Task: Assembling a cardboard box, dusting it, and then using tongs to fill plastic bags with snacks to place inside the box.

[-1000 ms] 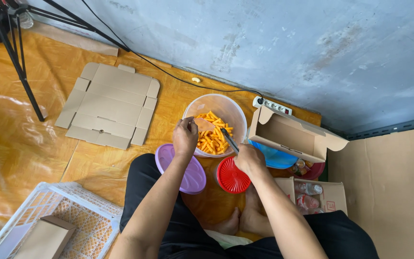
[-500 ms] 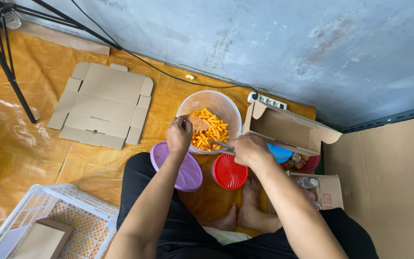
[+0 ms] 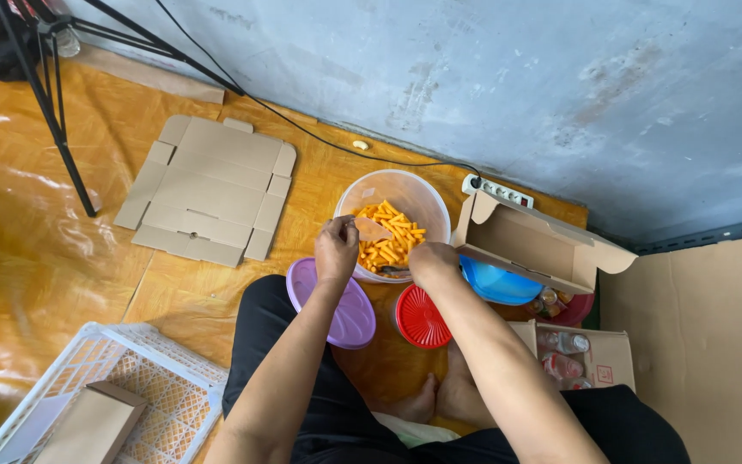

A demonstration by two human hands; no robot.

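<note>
Both hands work over a clear tub (image 3: pixel 418 199) of orange snack sticks (image 3: pixel 391 241) standing on the floor by the wall. The left hand (image 3: pixel 337 249) has its fingers pinched on a tan scoop-like piece (image 3: pixel 371 229) above the sticks; the right hand (image 3: pixel 433 262) grips the tub's near rim, fingers curled closed

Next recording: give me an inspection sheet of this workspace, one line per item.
Surface: orange plastic sheet covering the floor, wrinkled.
Job's things: clear tub holding orange snack sticks; purple lid and red lid beside it.
Clutter: flattened carton, open cardboard box, blue bowl, white crate, box of bottles.
Grippers: left hand pinches a flat piece over the tub; right hand at the tub's rim, grasp unclear.
Cables: black cable to power strip.
Surroundings: grey wall, tripod.
</note>
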